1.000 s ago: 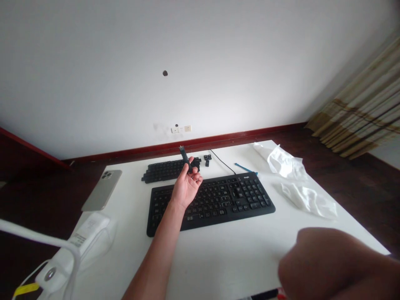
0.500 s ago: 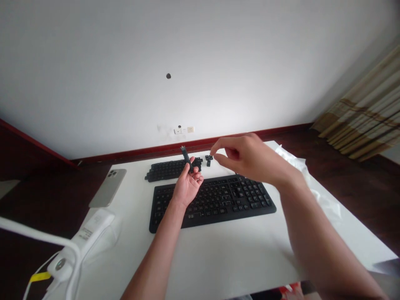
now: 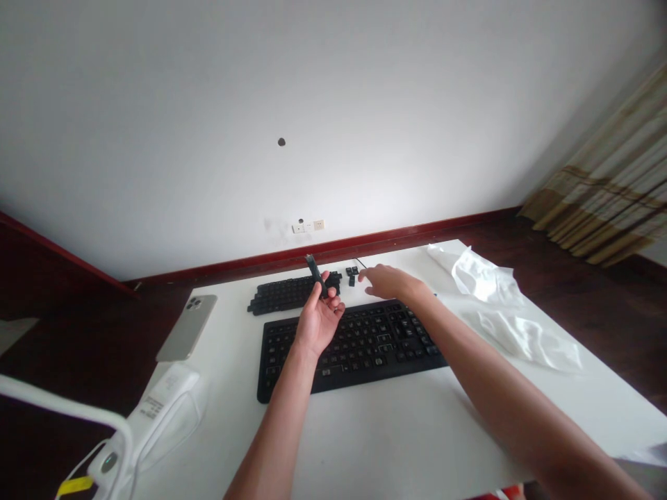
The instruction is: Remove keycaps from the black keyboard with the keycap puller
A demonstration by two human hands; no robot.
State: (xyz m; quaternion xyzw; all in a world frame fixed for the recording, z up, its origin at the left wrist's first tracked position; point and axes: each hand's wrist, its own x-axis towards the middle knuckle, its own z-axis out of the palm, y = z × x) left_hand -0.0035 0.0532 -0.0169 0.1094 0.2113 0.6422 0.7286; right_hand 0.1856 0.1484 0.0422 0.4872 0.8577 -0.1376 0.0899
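Silver-grey smartphone point(image 3: 188, 328), on the left edge of the tabletop point(image 3: 375, 430). Black keycap rows point(image 3: 284, 294), apparently already set out, behind the keyboard point(image 3: 359, 347). Left hand point(image 3: 319, 325), pinching a slim black piece point(image 3: 314, 269). Three loose keycaps point(image 3: 352, 281), seemingly unplaced; right hand point(image 3: 388, 281) beside, grip indeterminable. Working room: near tabletop, up to plastic film point(image 3: 526, 340).

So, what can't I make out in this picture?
All in the head view:
Keyboard: right end partly hidden by the right arm.
Black strip: lower end hidden by the left hand.
Loose keys: markings too small.
Right hand: fingertips too small to show any grip.
Curtain: cut off by right edge.
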